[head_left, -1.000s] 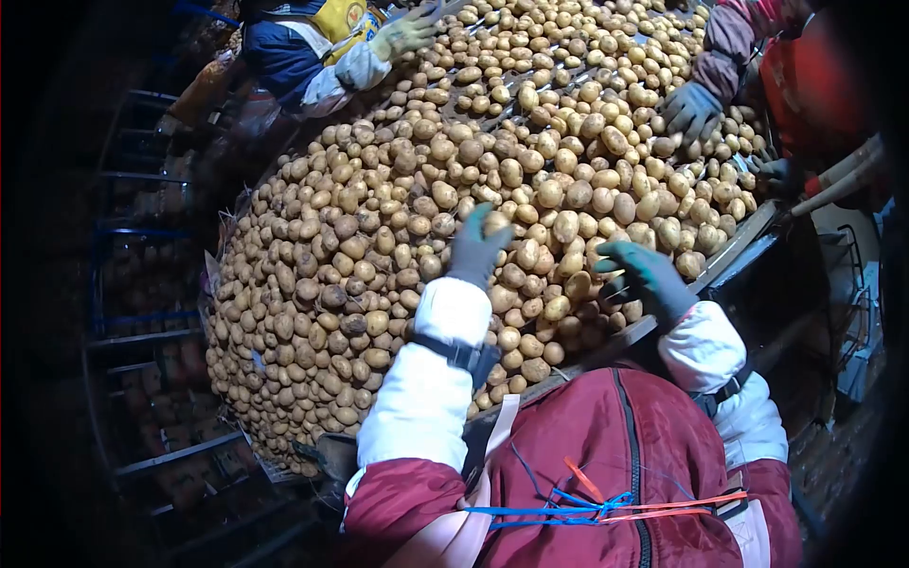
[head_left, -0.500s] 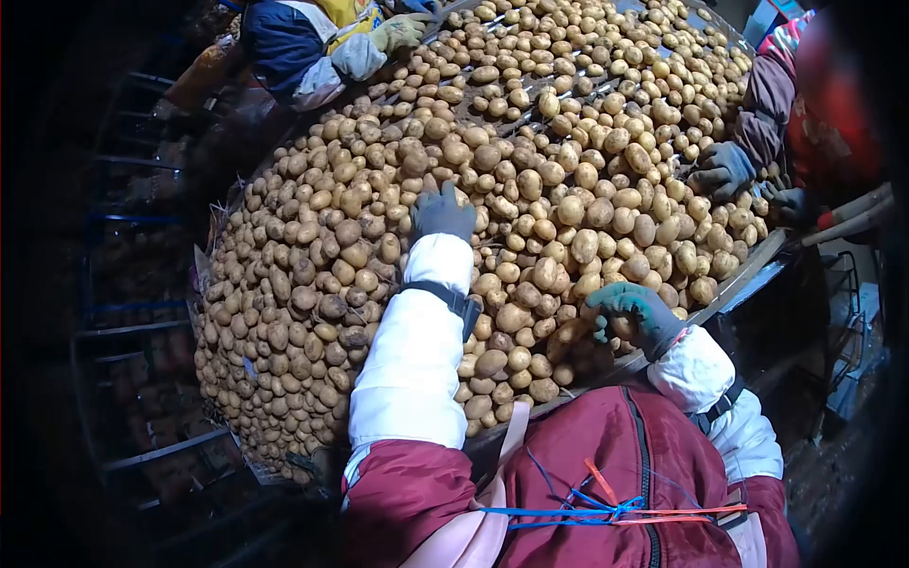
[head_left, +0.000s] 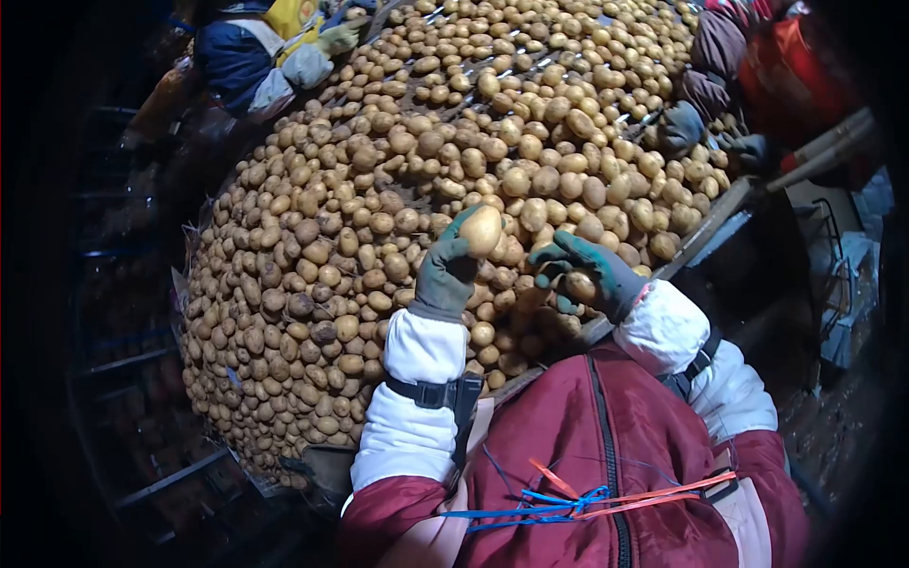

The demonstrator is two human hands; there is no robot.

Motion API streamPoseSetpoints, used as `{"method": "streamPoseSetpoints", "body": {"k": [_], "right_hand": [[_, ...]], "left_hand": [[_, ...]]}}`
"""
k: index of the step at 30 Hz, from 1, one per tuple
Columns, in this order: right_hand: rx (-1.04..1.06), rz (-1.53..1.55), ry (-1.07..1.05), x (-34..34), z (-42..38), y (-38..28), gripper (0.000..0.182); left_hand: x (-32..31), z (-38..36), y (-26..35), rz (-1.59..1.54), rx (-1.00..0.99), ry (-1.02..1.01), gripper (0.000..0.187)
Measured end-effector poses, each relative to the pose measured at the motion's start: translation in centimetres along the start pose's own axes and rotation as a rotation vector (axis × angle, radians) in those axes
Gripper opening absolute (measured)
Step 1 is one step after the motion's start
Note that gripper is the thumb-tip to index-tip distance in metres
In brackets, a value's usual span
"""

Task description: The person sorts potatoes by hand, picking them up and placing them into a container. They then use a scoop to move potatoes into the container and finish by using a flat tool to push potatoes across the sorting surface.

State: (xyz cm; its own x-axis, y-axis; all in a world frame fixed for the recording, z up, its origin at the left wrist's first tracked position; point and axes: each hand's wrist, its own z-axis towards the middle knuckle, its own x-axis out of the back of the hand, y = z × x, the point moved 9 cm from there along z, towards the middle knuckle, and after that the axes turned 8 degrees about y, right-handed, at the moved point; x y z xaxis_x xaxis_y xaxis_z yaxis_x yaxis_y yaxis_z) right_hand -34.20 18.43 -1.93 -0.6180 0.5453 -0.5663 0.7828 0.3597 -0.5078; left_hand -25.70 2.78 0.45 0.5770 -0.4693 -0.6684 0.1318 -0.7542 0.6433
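My left hand (head_left: 447, 275), in a green-grey glove, grips a smooth pale potato (head_left: 481, 231) above the heap. To its right is my right hand (head_left: 597, 275), also gloved, with its fingers curled round a browner potato (head_left: 579, 285). The two hands are apart, near the front edge of the pile. A large heap of potatoes (head_left: 312, 265) spreads beneath and beyond them, and some slatted metal shows between the potatoes at the far side.
A co-worker in blue and yellow (head_left: 237, 62) stands at the upper left. At the upper right, another person's gloved hand (head_left: 682, 128) touches the heap beside a red garment (head_left: 791, 80). A wooden edge (head_left: 705, 227) borders the heap. Dark metal framework lies left.
My left hand has drawn back from the heap, turned up, and now holds a potato. My right hand has shifted left and up, nearer to it. The camera view has shifted.
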Motion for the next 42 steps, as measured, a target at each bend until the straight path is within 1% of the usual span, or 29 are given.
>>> {"method": "streamPoseSetpoints", "body": {"k": [2, 3, 4, 6, 8, 10, 11, 13, 14, 17, 18, 19, 20, 22, 24, 25, 27, 28, 29, 30, 31, 32, 33, 34, 36, 38, 39, 40, 42], "right_hand": [[0.027, 0.037, -0.022, -0.7, -1.3, -0.6, 0.056], [0.116, 0.137, 0.009, 0.4, -0.2, 0.0, 0.054], [0.029, 0.124, -0.054, -0.2, -1.4, 0.2, 0.047], [0.049, 0.047, -0.031, 1.5, -2.5, 0.6, 0.042], [0.045, 0.073, 0.125, 4.2, -3.7, 0.8, 0.042], [0.114, 0.095, 0.101, 6.4, -6.0, -0.5, 0.042], [0.135, 0.225, 0.237, 8.2, -7.7, -1.1, 0.043], [0.248, 0.117, 0.389, 13.6, -10.6, -2.2, 0.043], [0.332, 0.078, 0.469, 16.4, -12.4, -2.6, 0.041], [0.569, -0.072, 0.453, 25.3, -16.5, -3.2, 0.037], [0.635, -0.063, 0.675, 30.1, -17.7, -2.8, 0.038], [0.770, -0.537, 0.747, 33.5, -19.7, -3.8, 0.039], [0.700, -0.466, 0.931, 31.7, -22.2, -4.9, 0.043], [0.806, -0.227, 0.952, 36.6, -23.1, -4.0, 0.049], [0.784, -0.283, 0.983, 35.8, -23.7, -4.8, 0.042], [0.786, -0.280, 0.979, 36.2, -22.5, -4.4, 0.042], [0.720, -0.268, 0.844, 36.8, -18.6, -3.4, 0.036], [0.645, -0.088, 0.860, 32.0, -17.7, -3.7, 0.030], [0.595, 0.020, 0.855, 29.4, -16.3, -3.5, 0.029], [0.542, 0.128, 0.847, 27.7, -15.0, -3.2, 0.028], [0.557, 0.124, 0.753, 26.1, -13.1, -3.4, 0.029], [0.569, 0.120, 0.656, 24.4, -11.1, -3.7, 0.030], [0.527, -0.037, 0.695, 21.6, -10.3, -4.5, 0.031], [0.542, -0.124, 0.655, 20.1, -8.5, -4.7, 0.033], [0.587, -0.204, 0.468, 17.4, -4.5, -4.9, 0.035], [0.471, -0.158, 0.399, 12.2, -2.7, -5.6, 0.035], [0.433, -0.228, 0.421, 11.1, -1.7, -5.7, 0.036], [0.404, -0.099, 0.341, 10.0, -0.5, -5.3, 0.036], [0.363, -0.170, 0.338, 8.3, 0.1, -5.3, 0.036]], "left_hand": [[-2.5, -1.2, -2.2, 0.096, 0.016, 0.025, 0.069], [-3.9, -1.4, -4.4, 0.398, 0.050, -0.005, 0.068], [-4.8, -1.8, -6.3, 0.700, 0.079, -0.037, 0.067], [-5.2, -2.6, -7.8, 0.726, 0.096, -0.016, 0.057], [-7.0, -2.7, -7.5, 1.218, -0.313, -0.228, 0.051], [-6.7, -3.0, -7.7, 1.212, -0.300, -0.225, 0.046], [-5.8, -2.8, -7.3, 1.174, -0.225, -0.138, 0.044], [-3.7, -2.4, -6.1, 1.075, -0.110, 0.060, 0.039], [-2.8, -2.2, -5.4, 1.080, -0.117, 0.066, 0.039], [2.2, -1.2, -1.7, 1.109, -0.185, 0.292, 0.035], [3.1, -0.8, -0.4, 1.089, -0.251, 0.340, 0.033], [6.0, 0.5, 0.3, 1.055, -0.270, 0.384, 0.031], [8.1, 1.8, 1.4, 1.057, -0.374, 0.380, 0.029], [7.6, 2.8, 4.2, 1.106, -0.246, 0.517, 0.032], [11.5, 6.1, 5.7, 1.250, -0.353, 0.595, 0.037], [12.9, 8.2, 6.4, 1.265, -0.445, 0.528, 0.045], [13.2, 10.7, 7.3, 1.284, -0.406, 0.609, 0.055], [13.7, 12.3, 7.2, 1.222, -0.369, 0.655, 0.060], [12.1, 13.8, 7.3, 1.488, -0.485, 0.613, 0.065], [9.6, 13.2, 6.6, 1.589, -0.459, 0.775, 0.066], [6.4, 13.5, 5.5, 1.650, -0.375, 0.716, 0.064], [3.6, 12.6, 4.7, 1.670, -0.423, 0.767, 0.063], [4.2, 13.9, 3.4, 1.547, -0.528, 0.692, 0.059], [2.5, 14.2, 2.8, 1.589, -0.418, 0.590, 0.058], [0.1, 13.9, 1.1, 1.615, -0.676, 0.421, 0.053], [-1.2, 14.2, 0.7, 1.365, -0.549, 0.197, 0.050], [-1.6, 13.9, 2.0, 1.424, -0.676, 0.189, 0.045], [-0.1, 14.7, 3.1, 1.426, -0.643, 0.226, 0.043], [3.6, 16.4, 6.3, 1.397, -0.583, 0.371, 0.043]]}}
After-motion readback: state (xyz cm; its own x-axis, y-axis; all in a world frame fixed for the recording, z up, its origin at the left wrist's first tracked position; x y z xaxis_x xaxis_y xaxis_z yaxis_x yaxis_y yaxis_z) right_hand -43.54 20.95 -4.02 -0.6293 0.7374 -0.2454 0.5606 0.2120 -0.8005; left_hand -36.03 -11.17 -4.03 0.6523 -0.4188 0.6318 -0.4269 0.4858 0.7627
